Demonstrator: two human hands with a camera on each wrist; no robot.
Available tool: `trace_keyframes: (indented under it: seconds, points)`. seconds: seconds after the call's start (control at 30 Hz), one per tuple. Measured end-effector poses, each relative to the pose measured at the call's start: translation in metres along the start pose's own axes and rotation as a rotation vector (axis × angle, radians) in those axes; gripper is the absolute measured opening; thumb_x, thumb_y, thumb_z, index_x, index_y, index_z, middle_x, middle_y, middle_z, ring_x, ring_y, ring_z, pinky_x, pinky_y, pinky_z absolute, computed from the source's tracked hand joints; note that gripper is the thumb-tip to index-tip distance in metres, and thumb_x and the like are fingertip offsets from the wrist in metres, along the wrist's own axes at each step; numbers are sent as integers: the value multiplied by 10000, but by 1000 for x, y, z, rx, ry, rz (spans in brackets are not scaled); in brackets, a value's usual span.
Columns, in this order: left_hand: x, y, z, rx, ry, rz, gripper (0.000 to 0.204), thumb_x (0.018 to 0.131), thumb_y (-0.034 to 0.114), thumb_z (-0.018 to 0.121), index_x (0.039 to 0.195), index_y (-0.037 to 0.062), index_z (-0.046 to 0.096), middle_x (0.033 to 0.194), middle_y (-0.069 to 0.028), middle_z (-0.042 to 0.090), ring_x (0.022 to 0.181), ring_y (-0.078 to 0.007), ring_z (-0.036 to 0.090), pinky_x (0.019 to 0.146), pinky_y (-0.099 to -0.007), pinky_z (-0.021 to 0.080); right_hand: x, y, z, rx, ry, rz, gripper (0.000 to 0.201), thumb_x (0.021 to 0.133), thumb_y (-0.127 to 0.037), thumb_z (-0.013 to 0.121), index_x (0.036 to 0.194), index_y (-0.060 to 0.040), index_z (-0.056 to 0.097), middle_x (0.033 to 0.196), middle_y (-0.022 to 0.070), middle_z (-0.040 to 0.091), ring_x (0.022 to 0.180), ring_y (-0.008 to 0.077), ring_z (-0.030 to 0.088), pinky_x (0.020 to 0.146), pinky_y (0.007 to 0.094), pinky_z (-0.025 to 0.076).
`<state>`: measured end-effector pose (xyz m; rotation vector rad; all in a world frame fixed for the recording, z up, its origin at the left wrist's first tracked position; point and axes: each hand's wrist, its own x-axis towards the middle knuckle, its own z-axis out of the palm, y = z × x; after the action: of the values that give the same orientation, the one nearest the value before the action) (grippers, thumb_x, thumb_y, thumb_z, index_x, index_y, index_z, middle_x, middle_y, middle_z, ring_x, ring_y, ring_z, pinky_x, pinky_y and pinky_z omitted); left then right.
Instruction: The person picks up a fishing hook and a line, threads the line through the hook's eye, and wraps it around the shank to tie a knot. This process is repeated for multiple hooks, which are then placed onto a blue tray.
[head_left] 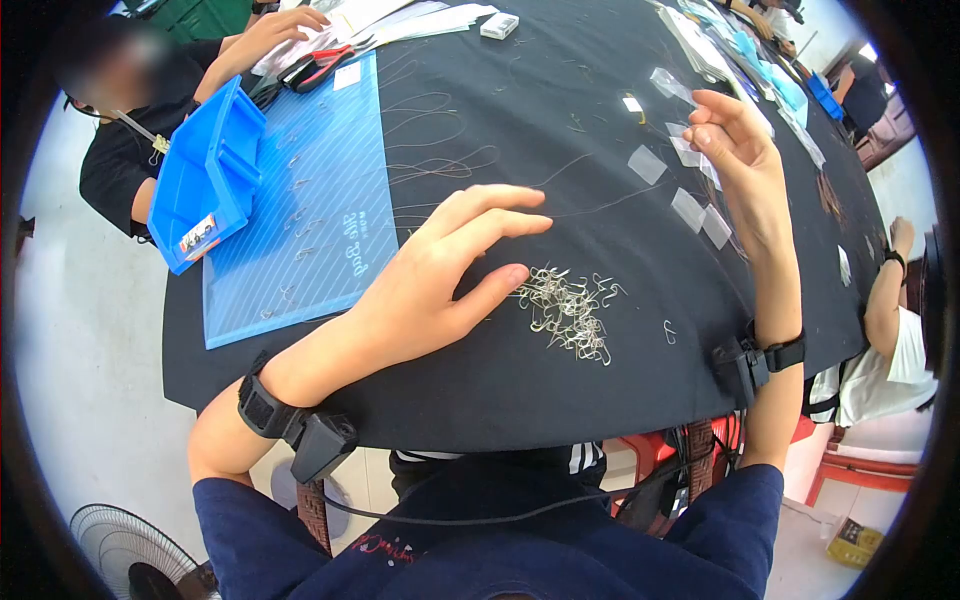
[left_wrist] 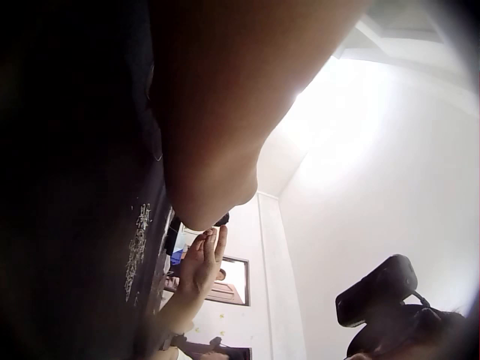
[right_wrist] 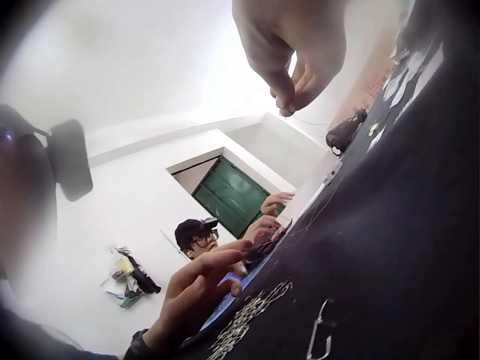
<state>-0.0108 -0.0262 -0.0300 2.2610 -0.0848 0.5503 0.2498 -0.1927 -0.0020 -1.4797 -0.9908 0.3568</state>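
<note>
My left hand (head_left: 430, 265) hovers at the left of a pile of fish hooks (head_left: 570, 310), fingers extended, thumb tip overlapping the pile's edge in the head view. Raised on the right, my right hand (head_left: 740, 165) brings thumb and fingertips together; the right wrist view shows a thin line (right_wrist: 307, 121) coming from that pinch. One loose hook (head_left: 669, 332) lies on the black cloth, right of the pile. To the left is a translucent blue folder (head_left: 335, 215) with hooks laid in a column, their thin lines looping out over the cloth.
A blue bin (head_left: 200, 190) overlaps the folder's left side. Red-handled pliers (head_left: 320, 70) and papers lie at the back, near another person's hand (head_left: 275, 30). Small clear bags (head_left: 647, 164) are scattered below my right hand. A white box (head_left: 499, 26) stands farther back.
</note>
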Motion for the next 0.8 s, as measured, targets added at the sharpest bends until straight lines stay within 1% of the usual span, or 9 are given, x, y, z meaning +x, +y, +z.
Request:
trace_keyframes:
  seconds: [0.07,0.17,0.2,0.27,0.3,0.37,0.53,0.67,0.8]
  points:
    - [0,0,0,45,32,11,341,798,-19,608,1126,73,608,1249,-101,533,1010,-172,554,757,-272,466,-4,-4,11,111,-73,-3,377,859,-96,650,1208,-10,535,1023,13,549,940,113,549,874,258,436]
    - [2,0,0,45,91,4,210,809,40,645,1016,68,630,1203,-82,531,1010,-230,571,795,-319,484,-12,-7,29,173,-85,4,417,825,-59,659,1223,-17,544,1097,64,614,953,162,620,888,294,484]
    - [3,0,0,47,115,-2,218,796,25,647,1010,68,637,1203,-87,539,1009,-213,564,772,-300,474,-14,-9,31,156,-132,33,402,816,-48,674,1201,-26,560,1033,35,613,921,153,629,880,287,494]
    - [4,1,-1,54,163,-18,238,769,-4,651,997,67,652,1204,-98,554,1006,-179,552,726,-261,454,-21,-13,43,223,-188,68,385,815,-42,675,1185,-28,569,1001,22,608,909,143,630,866,274,497]
    - [5,1,-1,61,173,-9,241,763,4,663,994,71,653,1193,-94,561,1003,-178,553,718,-260,451,-24,-15,49,256,-217,85,377,815,-39,676,1178,-29,573,986,15,605,903,137,630,859,268,499]
    - [5,1,-2,74,191,6,248,751,18,686,989,78,654,1170,-87,575,997,-176,555,702,-256,445,-31,-21,60,293,-305,123,367,813,-34,683,1161,-11,571,974,18,593,900,116,620,850,245,498]
    - [5,4,2,-2,188,27,242,727,46,727,957,82,659,1106,-68,599,952,-169,569,679,-248,439,-43,-29,78,373,-463,140,325,836,13,645,1149,29,555,967,44,585,899,118,611,825,241,500]
    - [5,3,3,-13,194,61,182,723,41,735,884,74,659,1007,-45,623,883,-155,580,653,-243,436,-45,-26,81,362,-533,104,312,846,28,630,1148,34,551,979,60,586,910,110,604,824,235,494]
    - [5,3,1,8,200,93,146,724,13,730,833,72,653,932,-29,634,837,-134,573,626,-237,427,-46,-26,83,353,-538,100,319,847,16,636,1154,30,550,972,58,588,913,106,600,824,232,491]
